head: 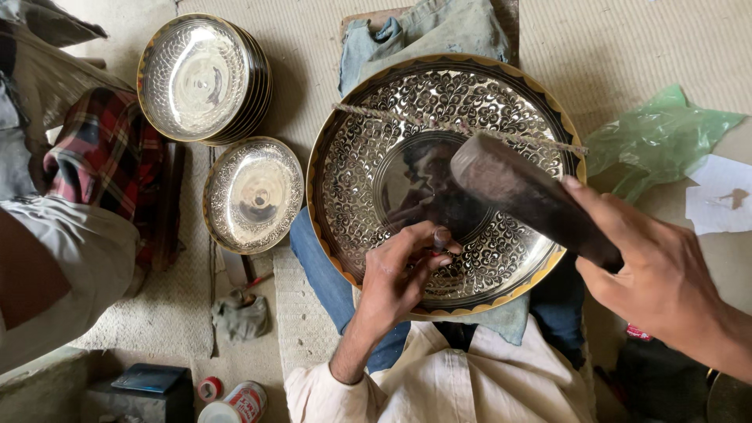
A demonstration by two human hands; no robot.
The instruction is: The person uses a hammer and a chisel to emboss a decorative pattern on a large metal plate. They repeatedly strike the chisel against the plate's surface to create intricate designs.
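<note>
At the far left sits another person (55, 204) in a checked cloth and pale garment. Beside them stands a stack of engraved metal plates (205, 77), and just below it a single smaller engraved plate (253, 194) lies on the woven floor mat (627, 47). Near the bottom edge are a crumpled grey rag (241, 315), a dark blue box (149, 378) and a small tin (243, 401).

In the middle, a large engraved metal tray (445, 182) with a dark, gold-trimmed rim rests on the person's lap, over blue trousers. A twisted cord (462, 127) lies across its upper part. The left hand (399, 278) pinches a short chisel (441, 239), its tip set on the tray's patterned band near the lower rim.

The right hand (658, 274) grips the handle of a dark wooden mallet (517, 192), whose head hangs above the tray's centre. Further right lie a green plastic bag (658, 137) and a white paper (721, 196).
</note>
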